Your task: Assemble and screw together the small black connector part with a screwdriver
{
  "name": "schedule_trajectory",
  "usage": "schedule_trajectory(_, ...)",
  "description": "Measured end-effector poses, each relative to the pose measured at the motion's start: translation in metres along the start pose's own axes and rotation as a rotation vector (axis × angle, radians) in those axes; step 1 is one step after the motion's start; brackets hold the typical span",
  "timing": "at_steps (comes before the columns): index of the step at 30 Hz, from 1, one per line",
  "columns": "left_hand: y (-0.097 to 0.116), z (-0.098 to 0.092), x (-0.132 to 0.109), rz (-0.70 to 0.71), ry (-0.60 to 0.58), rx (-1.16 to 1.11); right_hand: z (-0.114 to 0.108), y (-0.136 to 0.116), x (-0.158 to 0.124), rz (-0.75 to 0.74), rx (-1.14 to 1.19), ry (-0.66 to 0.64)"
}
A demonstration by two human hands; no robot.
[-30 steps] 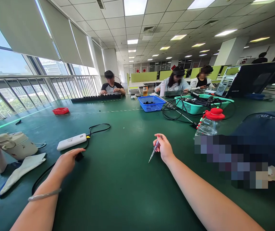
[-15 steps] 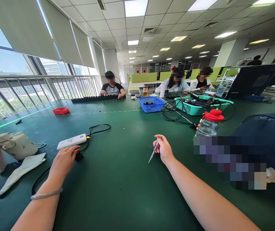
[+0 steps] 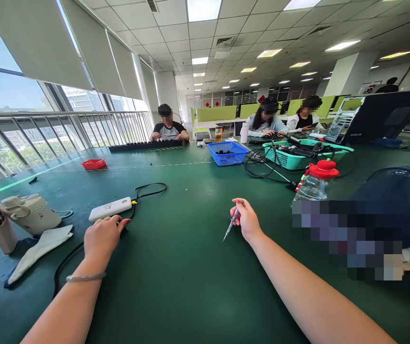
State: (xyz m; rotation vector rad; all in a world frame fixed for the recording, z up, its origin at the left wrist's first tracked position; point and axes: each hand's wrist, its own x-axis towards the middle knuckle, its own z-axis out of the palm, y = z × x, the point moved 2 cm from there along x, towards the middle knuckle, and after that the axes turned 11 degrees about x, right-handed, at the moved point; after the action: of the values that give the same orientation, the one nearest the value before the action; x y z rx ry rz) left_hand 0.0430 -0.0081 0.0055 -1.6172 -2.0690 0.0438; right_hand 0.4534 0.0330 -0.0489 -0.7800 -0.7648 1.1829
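My right hand [image 3: 247,220] is closed on a slim clear-handled screwdriver [image 3: 230,227], its tip pointing down-left just above the green table [image 3: 176,267]. My left hand [image 3: 102,236], a bracelet on its wrist, rests curled over a small black part on the black cable [image 3: 147,188]. That cable runs to a white power bank [image 3: 111,209] lying just beyond my fingers.
At the left stand a cream kettle-like jug [image 3: 33,213], a beige phone [image 3: 0,228] and a white cloth [image 3: 40,246]. A red-capped bottle [image 3: 316,184], blue basket [image 3: 227,153], teal basket [image 3: 298,155] and red tray [image 3: 93,164] lie farther off. Three people sit at the far end.
My left hand has slid a little to the right and curled over the black part on the cable. The right hand with the screwdriver has barely moved.
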Motion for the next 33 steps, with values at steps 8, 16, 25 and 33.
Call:
schedule_trajectory(8, -0.001, 0.001, 0.003, -0.032, -0.047, 0.028, 0.0, 0.002, 0.001, 0.012, 0.0, 0.009)
schedule_trajectory(16, 0.001, 0.001, 0.004, -0.021, -0.114, 0.047, -0.001, 0.0, 0.0, 0.013, -0.004, 0.007)
schedule_trajectory(25, 0.009, 0.009, 0.008, 0.042, -0.131, 0.0, 0.002, -0.001, -0.001, 0.006, -0.004, 0.008)
schedule_trajectory(33, 0.012, 0.018, 0.003, 0.078, -0.104, -0.057, 0.001, 0.0, -0.001, -0.006, -0.019, -0.018)
